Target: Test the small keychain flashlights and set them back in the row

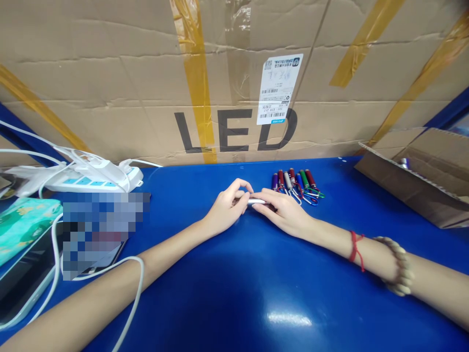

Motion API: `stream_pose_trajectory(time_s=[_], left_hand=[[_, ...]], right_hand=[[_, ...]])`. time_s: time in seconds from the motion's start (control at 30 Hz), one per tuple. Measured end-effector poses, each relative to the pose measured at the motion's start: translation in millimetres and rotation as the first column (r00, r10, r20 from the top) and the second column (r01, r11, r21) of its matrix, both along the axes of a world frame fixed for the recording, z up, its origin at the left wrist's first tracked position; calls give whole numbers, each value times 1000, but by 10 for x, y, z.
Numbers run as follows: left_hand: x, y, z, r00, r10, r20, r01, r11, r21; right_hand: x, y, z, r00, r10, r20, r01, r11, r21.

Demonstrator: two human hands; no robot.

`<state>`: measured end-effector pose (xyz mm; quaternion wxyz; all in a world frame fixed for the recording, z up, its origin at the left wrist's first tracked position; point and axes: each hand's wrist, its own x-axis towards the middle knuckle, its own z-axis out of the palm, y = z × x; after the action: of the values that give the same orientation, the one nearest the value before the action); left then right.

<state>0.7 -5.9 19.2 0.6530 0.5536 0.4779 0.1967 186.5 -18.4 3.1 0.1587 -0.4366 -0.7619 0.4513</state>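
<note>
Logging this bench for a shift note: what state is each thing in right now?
Left hand: closed on silver tube's end.
Right hand: closed on silver tube.
Keychain flashlights: lying in a row, untouched.
Power strip: plugs inserted.
Cardboard box: open.

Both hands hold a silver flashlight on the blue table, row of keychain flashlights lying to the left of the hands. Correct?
Not quite. The head view shows the row of keychain flashlights to the right of the hands, not the left. The rest holds: the left hand and right hand hold the silver flashlight between them on the blue table.
</note>
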Motion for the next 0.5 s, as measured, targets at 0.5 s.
stream_pose_trajectory(time_s=[0.5], left_hand=[[28, -25, 27, 995, -34, -95, 50, 984, 173]], right_hand=[[17, 6, -9, 996, 75, -38, -76, 996, -36]])
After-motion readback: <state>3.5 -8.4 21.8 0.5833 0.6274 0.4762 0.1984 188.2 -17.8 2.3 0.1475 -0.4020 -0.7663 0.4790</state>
